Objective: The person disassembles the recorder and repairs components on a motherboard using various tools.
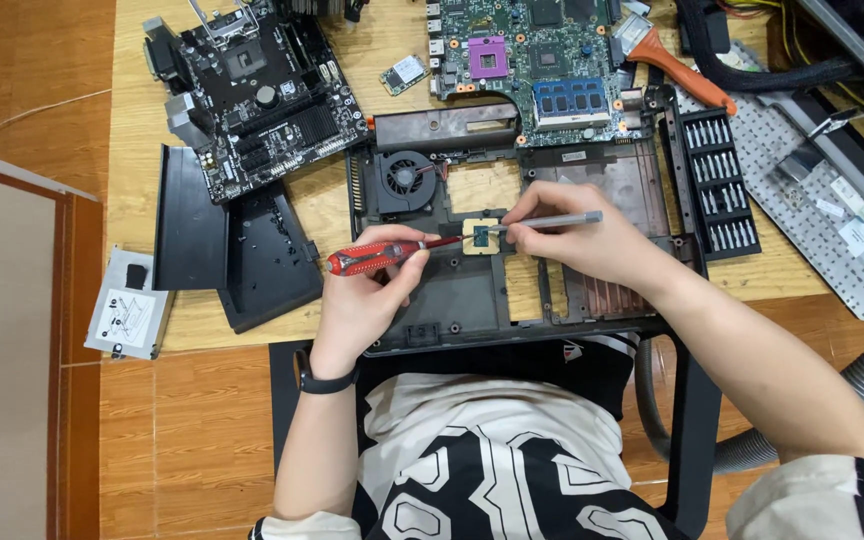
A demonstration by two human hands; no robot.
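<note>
Here both hands work a chip beside the fan.

Wooden table under laptop chassis, motherboards.

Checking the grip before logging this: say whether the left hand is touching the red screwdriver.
Touching. The head view shows the left hand with its fingers wrapped around the red screwdriver handle, no gap between them.

black motherboard, green motherboard, orange-handled brush, keyboard, screwdriver-bit rack.
</note>
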